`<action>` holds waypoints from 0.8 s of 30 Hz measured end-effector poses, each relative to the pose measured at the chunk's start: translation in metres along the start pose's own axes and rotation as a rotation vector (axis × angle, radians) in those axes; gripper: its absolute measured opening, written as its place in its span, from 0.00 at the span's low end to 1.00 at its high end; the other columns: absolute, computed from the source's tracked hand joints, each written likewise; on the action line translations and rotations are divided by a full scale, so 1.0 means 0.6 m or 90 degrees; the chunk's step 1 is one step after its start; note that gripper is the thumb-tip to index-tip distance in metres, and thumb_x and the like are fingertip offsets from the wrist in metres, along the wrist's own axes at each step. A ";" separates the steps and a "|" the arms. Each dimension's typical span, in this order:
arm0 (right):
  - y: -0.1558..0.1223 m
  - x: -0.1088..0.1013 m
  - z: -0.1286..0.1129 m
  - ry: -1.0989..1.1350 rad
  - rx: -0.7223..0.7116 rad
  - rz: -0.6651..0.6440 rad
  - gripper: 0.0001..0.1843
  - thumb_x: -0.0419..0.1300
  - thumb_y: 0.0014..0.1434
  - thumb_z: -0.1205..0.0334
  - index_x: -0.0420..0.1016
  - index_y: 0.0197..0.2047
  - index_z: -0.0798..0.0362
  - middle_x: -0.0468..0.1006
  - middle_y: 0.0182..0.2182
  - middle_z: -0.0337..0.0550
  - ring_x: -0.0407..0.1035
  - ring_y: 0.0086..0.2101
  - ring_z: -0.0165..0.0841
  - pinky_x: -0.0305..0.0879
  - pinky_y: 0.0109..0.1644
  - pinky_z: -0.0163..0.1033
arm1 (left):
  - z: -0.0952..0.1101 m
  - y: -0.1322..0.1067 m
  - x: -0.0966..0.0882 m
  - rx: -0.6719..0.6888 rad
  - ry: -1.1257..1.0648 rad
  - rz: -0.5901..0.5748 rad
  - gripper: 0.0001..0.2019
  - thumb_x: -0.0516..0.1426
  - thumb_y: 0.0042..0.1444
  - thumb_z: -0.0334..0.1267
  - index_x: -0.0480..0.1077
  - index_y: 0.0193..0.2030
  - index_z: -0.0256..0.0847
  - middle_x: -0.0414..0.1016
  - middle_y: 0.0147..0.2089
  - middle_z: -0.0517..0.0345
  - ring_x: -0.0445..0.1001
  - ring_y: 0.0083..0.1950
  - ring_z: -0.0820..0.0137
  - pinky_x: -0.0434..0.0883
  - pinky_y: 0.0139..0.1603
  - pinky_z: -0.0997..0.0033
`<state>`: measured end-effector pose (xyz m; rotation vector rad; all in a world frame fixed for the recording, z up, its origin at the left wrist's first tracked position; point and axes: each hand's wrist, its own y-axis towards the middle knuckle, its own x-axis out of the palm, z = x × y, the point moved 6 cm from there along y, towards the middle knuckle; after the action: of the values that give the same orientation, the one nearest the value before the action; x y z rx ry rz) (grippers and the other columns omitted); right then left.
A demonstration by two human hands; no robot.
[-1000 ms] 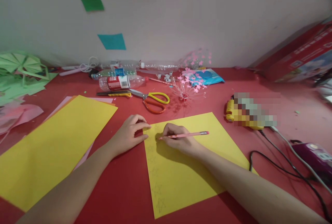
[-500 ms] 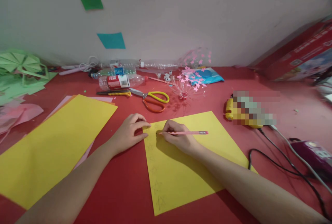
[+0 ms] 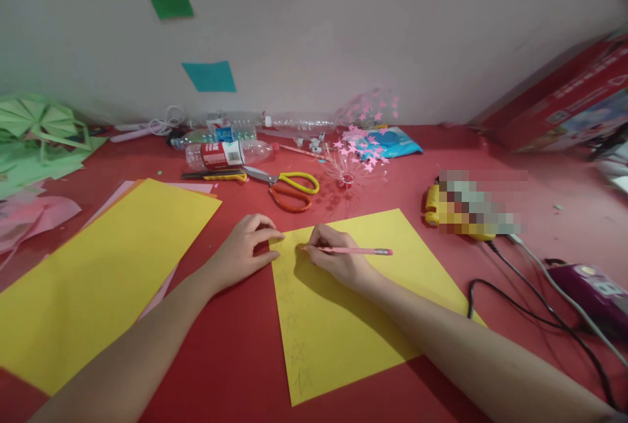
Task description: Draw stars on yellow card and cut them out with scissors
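Note:
My right hand (image 3: 338, 258) is closed round a pink pencil (image 3: 360, 251), its tip resting near the top left corner of a yellow paper sheet (image 3: 358, 318). Faint pencilled stars run down that sheet's left edge. My left hand (image 3: 245, 250) lies on the red table (image 3: 235, 357) beside the sheet, its curled fingers pressing the sheet's top left corner.
A bigger yellow sheet (image 3: 98, 272) lies at the left over pink paper. Scissors (image 3: 289, 189), a craft knife (image 3: 216, 176), plastic bottles (image 3: 228, 153) and pink paper stars (image 3: 360, 152) sit behind. A yellow tool (image 3: 434, 204), cables (image 3: 530, 312) and a purple device (image 3: 589, 292) are at the right. A red box (image 3: 564, 102) leans at far right.
The pencil tip has crept slightly up and left on the yellow sheet. My left hand has stayed pressing the corner.

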<state>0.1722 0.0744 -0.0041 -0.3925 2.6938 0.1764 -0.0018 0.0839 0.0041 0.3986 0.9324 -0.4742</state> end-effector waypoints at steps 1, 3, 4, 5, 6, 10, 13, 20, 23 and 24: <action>0.000 -0.001 -0.001 -0.004 -0.002 0.000 0.06 0.54 0.50 0.65 0.59 0.24 0.51 0.64 0.19 0.32 0.56 0.21 0.26 0.51 0.24 0.31 | 0.000 0.000 0.000 0.000 0.000 0.002 0.11 0.56 0.58 0.41 0.72 0.47 0.45 0.65 0.49 0.53 0.64 0.53 0.62 0.64 0.56 0.57; 0.000 -0.001 -0.002 -0.007 -0.003 -0.002 0.06 0.54 0.48 0.65 0.58 0.23 0.51 0.63 0.19 0.32 0.55 0.21 0.26 0.49 0.24 0.31 | 0.001 0.000 -0.001 0.002 0.000 0.004 0.11 0.56 0.58 0.41 0.72 0.47 0.45 0.65 0.49 0.53 0.65 0.52 0.62 0.65 0.55 0.57; 0.000 -0.002 -0.002 -0.007 -0.004 -0.002 0.06 0.54 0.48 0.65 0.58 0.23 0.51 0.62 0.18 0.32 0.54 0.21 0.26 0.49 0.24 0.31 | 0.001 0.000 -0.001 0.003 -0.001 0.004 0.11 0.56 0.58 0.41 0.73 0.47 0.45 0.65 0.49 0.53 0.65 0.52 0.62 0.65 0.55 0.57; 0.000 -0.002 -0.002 -0.008 -0.005 -0.002 0.06 0.54 0.47 0.66 0.57 0.23 0.51 0.62 0.18 0.32 0.54 0.21 0.26 0.48 0.24 0.31 | 0.002 0.000 -0.001 0.005 -0.002 0.005 0.11 0.56 0.58 0.41 0.72 0.47 0.45 0.65 0.49 0.53 0.65 0.52 0.62 0.65 0.56 0.57; 0.000 -0.002 -0.002 -0.008 -0.005 -0.003 0.07 0.53 0.46 0.66 0.57 0.22 0.51 0.61 0.18 0.32 0.54 0.21 0.26 0.48 0.24 0.31 | 0.002 0.000 -0.001 0.005 -0.003 0.005 0.11 0.56 0.58 0.41 0.72 0.47 0.45 0.65 0.49 0.53 0.65 0.52 0.62 0.65 0.56 0.57; 0.000 -0.002 -0.004 0.000 -0.008 -0.016 0.06 0.53 0.45 0.67 0.56 0.22 0.51 0.61 0.18 0.32 0.53 0.21 0.26 0.47 0.23 0.31 | 0.001 -0.001 -0.002 0.001 -0.003 0.005 0.11 0.56 0.58 0.41 0.73 0.47 0.45 0.65 0.49 0.53 0.65 0.52 0.62 0.65 0.56 0.56; -0.001 -0.002 -0.005 0.006 -0.010 -0.028 0.06 0.53 0.45 0.66 0.57 0.22 0.51 0.61 0.18 0.32 0.52 0.20 0.26 0.47 0.23 0.31 | 0.001 -0.002 -0.002 -0.001 -0.005 0.006 0.11 0.56 0.58 0.40 0.73 0.47 0.44 0.66 0.49 0.53 0.65 0.53 0.62 0.65 0.56 0.57; -0.001 -0.002 -0.002 0.006 -0.010 -0.029 0.07 0.53 0.44 0.67 0.56 0.21 0.51 0.60 0.18 0.31 0.51 0.20 0.25 0.46 0.22 0.31 | 0.000 -0.001 0.000 -0.003 -0.002 0.001 0.12 0.56 0.58 0.40 0.73 0.48 0.43 0.65 0.49 0.52 0.65 0.53 0.62 0.65 0.56 0.58; -0.002 -0.001 -0.002 0.005 -0.010 -0.027 0.07 0.53 0.44 0.67 0.56 0.21 0.51 0.60 0.18 0.32 0.52 0.20 0.25 0.46 0.22 0.30 | 0.000 0.000 0.000 0.000 -0.002 0.003 0.12 0.56 0.58 0.40 0.73 0.47 0.44 0.65 0.49 0.53 0.65 0.52 0.62 0.65 0.56 0.57; -0.002 -0.001 -0.003 0.005 -0.010 -0.028 0.07 0.53 0.45 0.67 0.56 0.22 0.51 0.60 0.18 0.32 0.52 0.20 0.25 0.47 0.22 0.30 | 0.000 0.000 -0.001 0.001 -0.003 0.004 0.11 0.56 0.58 0.40 0.73 0.47 0.45 0.65 0.49 0.53 0.65 0.52 0.62 0.65 0.56 0.57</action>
<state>0.1723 0.0731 -0.0023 -0.4567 2.6909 0.1832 -0.0022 0.0839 0.0042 0.4006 0.9267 -0.4702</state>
